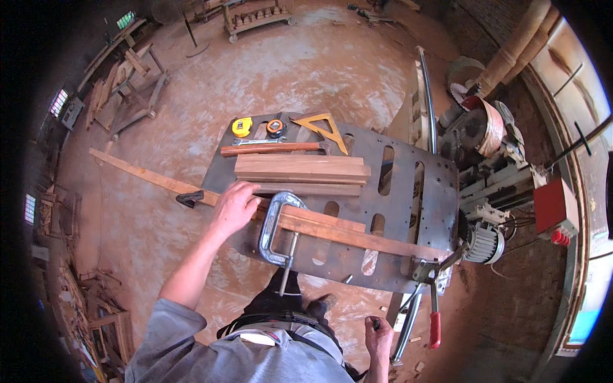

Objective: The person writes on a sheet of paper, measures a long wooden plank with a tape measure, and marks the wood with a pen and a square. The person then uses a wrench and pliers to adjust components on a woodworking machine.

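Observation:
My left hand [235, 209] has bent fingers over the long wooden board [142, 174], left of the blue C-clamp [275, 208]. That clamp encloses the long board and a shorter piece on top [322, 217] at the steel bench's [404, 198] near edge. A dark clamp [188, 198] sits on the board farther left. My right hand [378, 337], low at the right, is closed on a small dark object I cannot make out. Beyond my left hand lie stacked wooden strips [300, 167], a yellow tape measure [242, 127], an orange-black one [276, 128] and a triangular square [322, 127].
A machine with a drum [477, 127], motor [484, 242] and red control box [555, 210] stands along the right wall. A red-handled lever [435, 329] hangs beside my right hand. A wooden trestle [137, 102] and a cart [258, 22] stand on the dusty floor.

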`<action>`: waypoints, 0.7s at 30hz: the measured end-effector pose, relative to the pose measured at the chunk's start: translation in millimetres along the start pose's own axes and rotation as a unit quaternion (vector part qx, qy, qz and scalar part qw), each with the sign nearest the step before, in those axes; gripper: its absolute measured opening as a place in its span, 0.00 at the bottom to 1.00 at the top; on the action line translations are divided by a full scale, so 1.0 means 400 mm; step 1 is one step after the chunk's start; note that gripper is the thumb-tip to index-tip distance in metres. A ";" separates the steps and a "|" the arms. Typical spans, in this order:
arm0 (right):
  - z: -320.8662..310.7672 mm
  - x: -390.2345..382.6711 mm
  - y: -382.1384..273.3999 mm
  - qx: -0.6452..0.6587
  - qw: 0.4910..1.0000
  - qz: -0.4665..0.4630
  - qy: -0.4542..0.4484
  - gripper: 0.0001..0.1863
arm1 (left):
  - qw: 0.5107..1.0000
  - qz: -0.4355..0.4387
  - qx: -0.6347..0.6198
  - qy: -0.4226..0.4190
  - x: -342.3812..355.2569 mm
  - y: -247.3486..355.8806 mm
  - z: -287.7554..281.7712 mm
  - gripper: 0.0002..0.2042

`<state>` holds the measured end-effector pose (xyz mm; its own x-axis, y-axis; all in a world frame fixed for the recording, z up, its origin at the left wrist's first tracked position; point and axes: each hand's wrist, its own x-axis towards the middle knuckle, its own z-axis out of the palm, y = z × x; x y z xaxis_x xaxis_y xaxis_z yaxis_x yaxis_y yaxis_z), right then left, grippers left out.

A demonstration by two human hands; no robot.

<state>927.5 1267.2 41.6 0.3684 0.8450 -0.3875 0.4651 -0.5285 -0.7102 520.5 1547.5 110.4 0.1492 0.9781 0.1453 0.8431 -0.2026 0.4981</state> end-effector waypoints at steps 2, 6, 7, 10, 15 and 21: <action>0.013 0.023 -0.078 0.058 0.996 0.074 -0.004 0.13 | 0.999 0.005 0.042 -0.031 0.066 -0.053 0.006 0.19; 0.072 0.073 -0.146 0.042 0.999 0.023 -0.004 0.12 | 0.993 0.069 0.073 -0.062 0.181 -0.061 0.062 0.25; 0.074 0.083 -0.174 0.013 1.000 0.012 -0.013 0.12 | 0.993 0.081 0.062 -0.067 0.203 -0.044 0.081 0.25; 0.078 0.122 -0.251 -0.034 0.999 -0.011 -0.017 0.10 | 0.989 0.108 0.044 -0.088 0.245 -0.018 0.131 0.27; 0.066 0.224 -0.294 -0.078 0.994 -0.077 -0.003 0.11 | 0.990 0.104 0.059 -0.078 0.283 -0.014 0.196 0.25; 0.045 0.335 -0.344 -0.009 0.995 -0.099 -0.012 0.11 | 0.991 0.083 0.070 -0.074 0.275 0.008 0.134 0.21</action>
<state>898.6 1454.7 76.9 0.2483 0.9344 -0.2555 0.5404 -0.3525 -0.7640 567.5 1657.1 82.2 0.3586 0.9298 0.0827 0.8621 -0.3638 0.3527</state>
